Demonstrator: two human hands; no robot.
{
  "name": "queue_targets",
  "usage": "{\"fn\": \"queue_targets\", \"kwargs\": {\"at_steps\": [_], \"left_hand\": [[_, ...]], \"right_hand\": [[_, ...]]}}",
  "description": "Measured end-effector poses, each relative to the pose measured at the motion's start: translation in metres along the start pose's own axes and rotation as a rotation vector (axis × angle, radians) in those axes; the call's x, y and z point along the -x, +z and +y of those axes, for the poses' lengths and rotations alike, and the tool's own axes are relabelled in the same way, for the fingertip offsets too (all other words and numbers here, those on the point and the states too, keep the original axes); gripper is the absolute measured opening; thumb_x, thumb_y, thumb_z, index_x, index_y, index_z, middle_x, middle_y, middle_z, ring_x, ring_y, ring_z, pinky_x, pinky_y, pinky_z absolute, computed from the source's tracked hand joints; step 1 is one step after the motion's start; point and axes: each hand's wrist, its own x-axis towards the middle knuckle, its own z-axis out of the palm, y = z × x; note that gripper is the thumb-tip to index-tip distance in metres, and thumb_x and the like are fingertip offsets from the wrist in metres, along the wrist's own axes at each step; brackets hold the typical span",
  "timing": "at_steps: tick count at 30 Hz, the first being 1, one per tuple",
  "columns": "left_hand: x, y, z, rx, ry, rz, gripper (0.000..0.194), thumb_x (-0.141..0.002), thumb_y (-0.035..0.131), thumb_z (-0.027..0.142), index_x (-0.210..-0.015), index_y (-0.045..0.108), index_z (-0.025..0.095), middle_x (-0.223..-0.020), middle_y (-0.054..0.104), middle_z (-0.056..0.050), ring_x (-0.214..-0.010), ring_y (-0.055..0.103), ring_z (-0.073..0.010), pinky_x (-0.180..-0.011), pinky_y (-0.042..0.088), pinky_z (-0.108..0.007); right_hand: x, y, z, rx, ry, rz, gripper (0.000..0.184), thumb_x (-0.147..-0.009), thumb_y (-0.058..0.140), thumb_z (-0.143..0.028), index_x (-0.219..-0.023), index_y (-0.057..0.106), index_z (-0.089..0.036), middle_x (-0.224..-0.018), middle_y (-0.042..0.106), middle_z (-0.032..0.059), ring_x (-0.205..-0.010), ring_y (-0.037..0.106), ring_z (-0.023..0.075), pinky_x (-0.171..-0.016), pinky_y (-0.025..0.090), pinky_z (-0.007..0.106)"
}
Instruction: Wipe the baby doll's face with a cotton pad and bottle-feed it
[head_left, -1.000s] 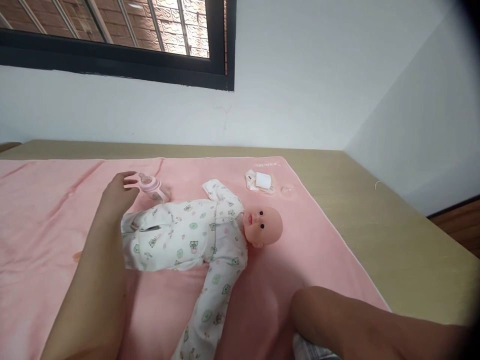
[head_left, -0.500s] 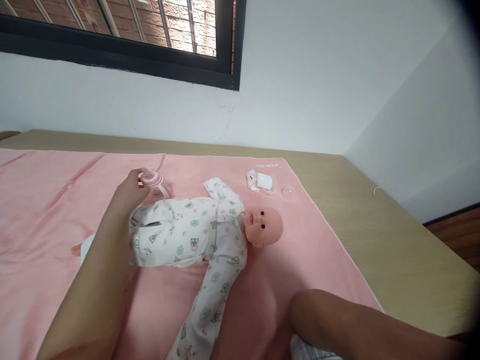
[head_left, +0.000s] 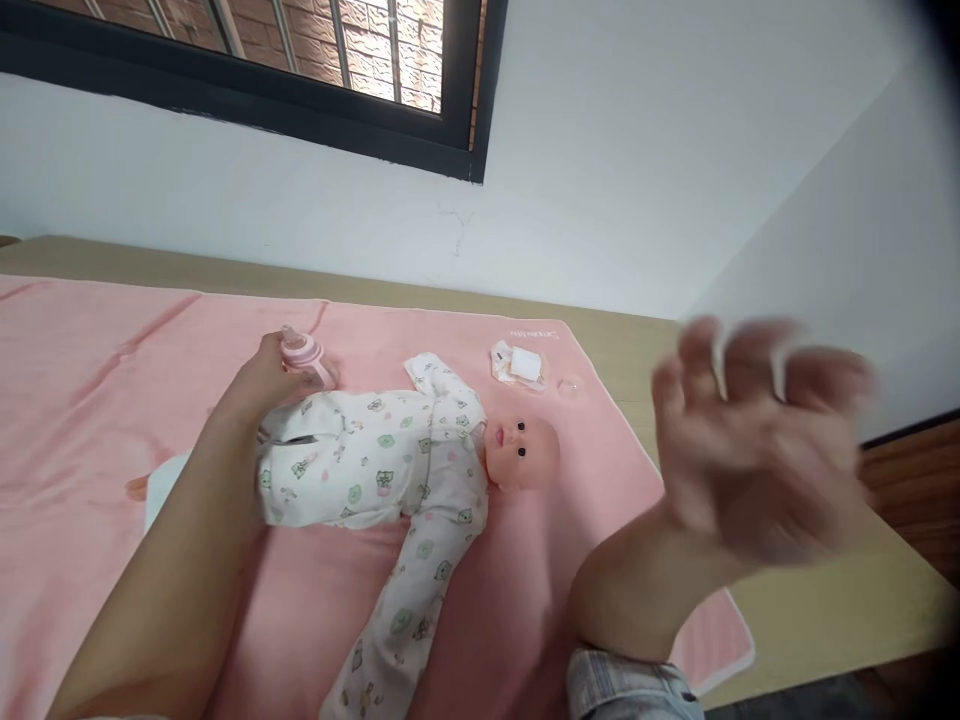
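A pink baby bottle (head_left: 310, 352) with a clear teat and a handle is at the back of the pink blanket, beyond the doll's legs. My left hand (head_left: 262, 380) is closed round its near left side; the fingers behind it are partly hidden. A baby doll (head_left: 523, 453) lies on its back, head to the right, in a white printed romper (head_left: 382, 450) with one sleeve stretched toward me. My left forearm crosses over its legs. At the right my right hand (head_left: 757, 440) is raised above the blanket's edge, blurred, fingers apart and bent, nothing visible in it.
Behind the doll's head lie a small clear packet with a white piece (head_left: 521, 365) and a small clear round cap-like thing (head_left: 568, 388). The pink blanket (head_left: 90, 400) covers much of the wooden surface (head_left: 622, 345). A wall with a dark-framed window (head_left: 420, 140) stands behind.
My right hand has come up into view at the right, where only the forearm showed before. My left hand stays at the bottle, and the view has tilted slightly.
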Motion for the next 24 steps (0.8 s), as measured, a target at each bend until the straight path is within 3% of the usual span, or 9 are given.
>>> {"fn": "queue_targets", "kwargs": {"at_steps": [2,5,7,9,11,14,18,24], "left_hand": [[0.003,0.000,0.003,-0.005,0.000,-0.003,0.088,-0.067,0.071,0.041,-0.141,0.033,0.011,-0.123,0.058,-0.017,-0.111,0.059,-0.0363,-0.080,0.046,-0.041],[0.007,0.000,0.008,-0.017,-0.006,0.002,0.091,-0.067,0.070,0.048,-0.140,0.032,0.009,-0.120,0.058,-0.017,-0.111,0.058,-0.0386,-0.076,0.043,-0.041],[0.009,-0.001,0.012,-0.030,-0.028,0.006,0.092,-0.064,0.071,0.048,-0.139,0.033,0.010,-0.119,0.059,-0.018,-0.110,0.058,-0.0404,-0.075,0.043,-0.041],[0.010,-0.001,0.017,-0.039,-0.050,0.016,0.088,-0.065,0.071,0.045,-0.137,0.034,0.010,-0.119,0.060,-0.019,-0.112,0.057,-0.0426,-0.076,0.042,-0.043],[0.011,-0.001,0.020,-0.034,-0.056,0.029,0.081,-0.068,0.068,0.042,-0.136,0.034,0.012,-0.119,0.060,-0.019,-0.113,0.056,-0.0441,-0.078,0.042,-0.045],[0.013,-0.002,0.024,-0.006,-0.064,0.048,0.076,-0.069,0.069,0.038,-0.133,0.037,0.013,-0.118,0.061,-0.018,-0.111,0.057,-0.0439,-0.079,0.043,-0.047],[0.013,-0.002,0.023,0.085,-0.065,0.107,0.072,-0.068,0.071,0.032,-0.131,0.043,0.012,-0.117,0.063,-0.016,-0.111,0.057,-0.0406,-0.081,0.042,-0.048],[0.017,-0.006,0.035,0.399,0.057,0.201,0.075,-0.075,0.072,0.045,-0.136,0.041,0.014,-0.127,0.059,-0.008,-0.111,0.059,-0.0209,-0.083,0.047,-0.035]], "right_hand": [[-0.024,0.002,0.034,-0.006,0.030,0.155,0.024,-0.079,0.067,-0.035,-0.095,0.050,-0.030,-0.116,0.060,0.0014,-0.121,0.056,0.0203,-0.109,0.041,0.048],[-0.046,-0.010,0.116,0.183,0.111,0.282,0.032,-0.075,0.069,-0.034,-0.098,0.049,-0.025,-0.105,0.061,0.0025,-0.105,0.059,0.0161,-0.102,0.045,0.039],[-0.046,-0.026,0.174,0.377,0.264,0.391,0.032,-0.075,0.066,-0.034,-0.099,0.048,-0.021,-0.100,0.061,0.0049,-0.097,0.059,0.0164,-0.097,0.046,0.039],[-0.034,-0.039,0.222,0.692,0.374,0.439,0.035,-0.076,0.063,-0.032,-0.104,0.049,-0.018,-0.112,0.059,0.0116,-0.109,0.055,0.0211,-0.105,0.038,0.042],[-0.017,-0.046,0.253,0.884,0.484,0.413,0.045,-0.075,0.064,-0.031,-0.114,0.050,-0.012,-0.126,0.054,0.0193,-0.123,0.047,0.0280,-0.111,0.028,0.046],[0.005,-0.049,0.274,0.906,0.666,0.345,0.063,-0.072,0.067,-0.033,-0.126,0.046,-0.009,-0.133,0.049,0.0238,-0.128,0.043,0.0327,-0.111,0.028,0.048],[0.014,-0.049,0.281,0.922,0.719,0.300,0.071,-0.068,0.066,-0.028,-0.133,0.044,-0.009,-0.133,0.050,0.0243,-0.125,0.046,0.0348,-0.109,0.032,0.047],[0.014,-0.051,0.283,0.889,0.741,0.351,0.073,-0.068,0.064,-0.024,-0.135,0.042,-0.008,-0.126,0.058,0.0218,-0.121,0.051,0.0327,-0.105,0.038,0.043]]}}
